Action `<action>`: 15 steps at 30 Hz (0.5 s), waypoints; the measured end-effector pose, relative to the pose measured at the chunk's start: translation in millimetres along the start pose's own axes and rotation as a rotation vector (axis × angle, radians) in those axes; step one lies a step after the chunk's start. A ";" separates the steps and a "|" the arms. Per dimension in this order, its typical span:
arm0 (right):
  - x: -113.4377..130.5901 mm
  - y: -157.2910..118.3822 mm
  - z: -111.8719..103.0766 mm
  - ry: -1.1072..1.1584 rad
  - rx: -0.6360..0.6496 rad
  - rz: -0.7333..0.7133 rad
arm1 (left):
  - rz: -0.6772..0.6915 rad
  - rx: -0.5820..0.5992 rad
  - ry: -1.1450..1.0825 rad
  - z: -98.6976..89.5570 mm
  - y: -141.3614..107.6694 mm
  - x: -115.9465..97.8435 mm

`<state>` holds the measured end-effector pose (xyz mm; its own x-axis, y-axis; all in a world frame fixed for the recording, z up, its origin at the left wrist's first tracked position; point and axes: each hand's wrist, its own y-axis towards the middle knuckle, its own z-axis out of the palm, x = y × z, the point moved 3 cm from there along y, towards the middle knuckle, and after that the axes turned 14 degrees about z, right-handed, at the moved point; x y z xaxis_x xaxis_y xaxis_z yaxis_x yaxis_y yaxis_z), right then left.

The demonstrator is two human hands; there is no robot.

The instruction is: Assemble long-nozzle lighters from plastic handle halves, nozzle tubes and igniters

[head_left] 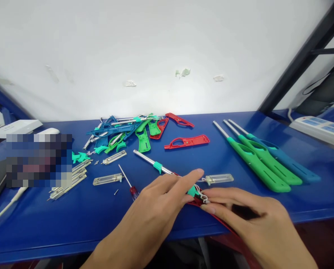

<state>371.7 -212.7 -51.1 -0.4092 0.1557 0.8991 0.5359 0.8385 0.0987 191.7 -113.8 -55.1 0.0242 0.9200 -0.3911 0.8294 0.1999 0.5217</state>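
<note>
An opened gas lighter lies between my hands near the table's front edge. Its metal tube (147, 160) points to the upper left, with a teal collar partway along. My left hand (158, 205) grips the red casing half (222, 221), its index finger stretched over the teal trigger (193, 191). With thumb and fingertips, my right hand (248, 213) pinches the small dark igniter (202, 200) with white wires inside the casing. A clear fuel tank (219, 179) lies just behind, joined by a thin tube. Part of the casing is hidden under my fingers.
A screwdriver (133, 192) lies left of my left hand, near loose screws and clear tanks (107, 179). Behind are a red casing half (187, 142) and a pile of lighter parts (113, 129). Whole lighters (259, 164) lie right; a power strip (321, 127) is farther right.
</note>
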 end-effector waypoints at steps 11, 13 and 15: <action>-6.0 -1.6 -2.1 -0.029 0.017 -0.004 | 0.004 0.130 0.011 -0.8 0.8 -4.9; -3.6 -1.8 -1.7 -0.002 -0.005 0.011 | 0.006 0.128 0.001 -1.2 1.0 -5.2; -1.0 -1.5 -0.4 0.012 -0.015 0.026 | -0.007 0.119 -0.010 -1.4 0.8 -4.9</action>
<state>371.6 -214.3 -52.0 -0.3861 0.1710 0.9065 0.5571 0.8265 0.0814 191.5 -117.7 -51.6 0.0228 0.9153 -0.4022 0.8898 0.1648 0.4255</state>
